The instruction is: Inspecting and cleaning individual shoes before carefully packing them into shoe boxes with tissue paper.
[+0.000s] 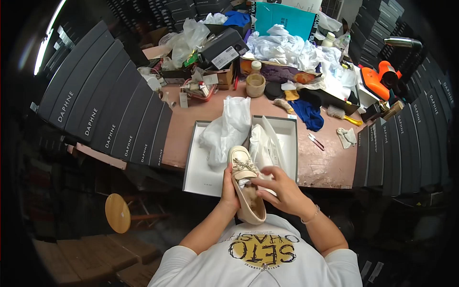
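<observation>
A cream loafer with a bow on its upper is held toe-away over the table's front edge. My left hand grips it along its left side. At the shoe's opening, my right hand has its fingers apart, with the fingertips near white stuffing inside; whether they touch it I cannot tell. Behind the shoe lies an open shoebox. Its left half holds crumpled white tissue paper. In the right half lies a white wrapped item, partly hidden by my right hand.
Dark shoeboxes are stacked at the left and right. Small scissors, a yellow-handled brush and a blue cloth lie right of the box. Behind stand a jar and a tissue-filled carton. A round stool is lower left.
</observation>
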The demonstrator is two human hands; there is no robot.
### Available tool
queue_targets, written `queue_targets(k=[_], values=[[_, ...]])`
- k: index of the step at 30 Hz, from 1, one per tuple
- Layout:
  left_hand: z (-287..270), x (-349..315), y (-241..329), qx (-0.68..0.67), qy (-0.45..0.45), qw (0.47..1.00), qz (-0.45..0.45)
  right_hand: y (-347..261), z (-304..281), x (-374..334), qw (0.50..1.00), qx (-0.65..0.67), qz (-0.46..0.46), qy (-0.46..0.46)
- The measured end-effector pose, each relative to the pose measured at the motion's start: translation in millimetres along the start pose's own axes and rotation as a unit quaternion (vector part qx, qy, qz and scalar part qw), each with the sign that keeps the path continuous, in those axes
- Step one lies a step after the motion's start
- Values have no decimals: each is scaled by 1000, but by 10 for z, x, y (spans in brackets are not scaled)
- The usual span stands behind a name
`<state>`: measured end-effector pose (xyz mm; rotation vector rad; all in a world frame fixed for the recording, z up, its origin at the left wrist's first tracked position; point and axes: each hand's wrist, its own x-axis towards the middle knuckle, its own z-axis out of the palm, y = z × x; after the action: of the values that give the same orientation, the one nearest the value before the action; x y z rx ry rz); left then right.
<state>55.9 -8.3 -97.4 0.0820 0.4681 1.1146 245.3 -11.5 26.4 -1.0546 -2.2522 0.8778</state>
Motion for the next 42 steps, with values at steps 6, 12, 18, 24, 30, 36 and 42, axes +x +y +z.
queue_targets(k=[6,12,18,24,30,36,42], values=[[494,-294,-54,41,170,979,108,111,538,371,965,-255,-55,37],[88,-156,307,-18,134,985,105,265,224,255,979,145,-57,128],[463,-79,408,14,181,963,201,443,-41,251,983,59,89,152],[207,-184,15,335,1,860,384,89,590,283,603,778,177,-17],[311,-199,10,231,-128,900,346,-43,826,266,458,885,75,-40],[1237,-440,247,586,-124,636,487,-188,478,42,673,738,-19,35],[1331,-274,174,633,-161,615,442,-255,315,-231,596,782,-164,84]])
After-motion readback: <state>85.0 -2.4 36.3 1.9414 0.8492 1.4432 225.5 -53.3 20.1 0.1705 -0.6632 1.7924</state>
